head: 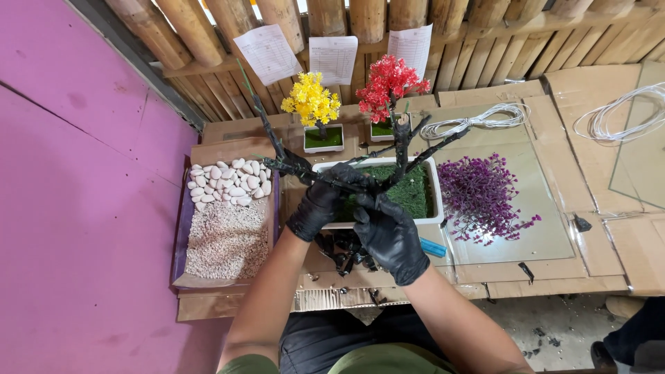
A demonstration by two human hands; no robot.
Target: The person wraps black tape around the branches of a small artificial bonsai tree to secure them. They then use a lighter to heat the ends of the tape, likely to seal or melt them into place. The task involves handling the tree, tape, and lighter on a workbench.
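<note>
Cardboard-covered surface [485, 277] against bamboo wall. Left hand [320, 201], black-gloved, clenched on dark bare artificial branch [402, 149]; right hand [389, 235] gripping its base over white rectangular moss-filled planter [438, 208]. Risk: branch tipping sideways if loosely seated, knocking purple flower sprigs [481, 197] nearby.

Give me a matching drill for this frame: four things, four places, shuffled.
Things:
1. yellow flower tree
2. purple flower sprigs
3. white pebbles
4. white wire coil

Places:
A. in the cardboard tray at the left
B. in a small white pot at the back
C. on the glass sheet right of the white planter
D. on the cardboard behind the purple sprigs

Pairs: 1-B, 2-C, 3-A, 4-D
</note>
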